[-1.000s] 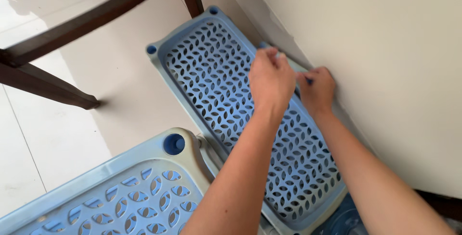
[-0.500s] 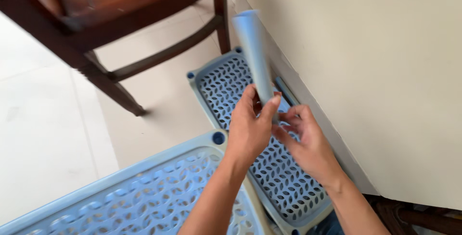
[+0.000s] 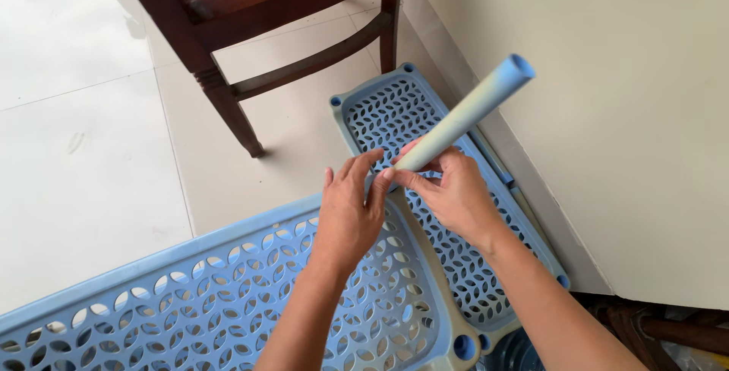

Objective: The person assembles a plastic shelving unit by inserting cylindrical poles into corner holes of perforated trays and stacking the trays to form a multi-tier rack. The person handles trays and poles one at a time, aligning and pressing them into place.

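Observation:
My right hand (image 3: 454,192) grips the lower end of a pale blue-grey plastic tube (image 3: 467,110) that points up and to the right, its open end near the wall. My left hand (image 3: 351,208) is beside it, fingertips touching the tube's lower end. Under both hands lie two blue perforated plastic shelf panels: a small one (image 3: 383,105) along the wall and a larger one (image 3: 190,303) in the foreground, each with round sockets at the corners.
A dark wooden chair (image 3: 250,14) stands on the pale tiled floor (image 3: 83,151) behind the panels. A cream wall (image 3: 623,113) runs along the right. More tubes lie between the small panel and the wall. Dark furniture shows at the bottom right.
The tube, held upright half a second ago, now tilts to the right. One second ago both hands were down on the small panel by the wall with no tube lifted.

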